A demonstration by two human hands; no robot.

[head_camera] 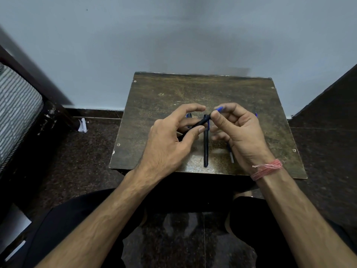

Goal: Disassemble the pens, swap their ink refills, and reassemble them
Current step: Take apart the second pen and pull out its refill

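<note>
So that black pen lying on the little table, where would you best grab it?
Grip the black pen around its bare middle, coming straight down from above. It lies flat on the wooden table, pointing toward the person, and its far end sits under the hands.

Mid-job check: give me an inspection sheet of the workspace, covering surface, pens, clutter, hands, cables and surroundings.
Surface: small worn wooden table, scratched.
Job's things: black pen barrel held above the table; second black pen lying on it; blue piece at the right fingertips; other parts half hidden under the hands.
Clutter: paper scrap on the floor.
Hands: left hand grips the barrel; right hand pinches its end.
Cables: nothing seen.
Surroundings: pale wall, dark speckled floor, striped cushion at left.
</note>
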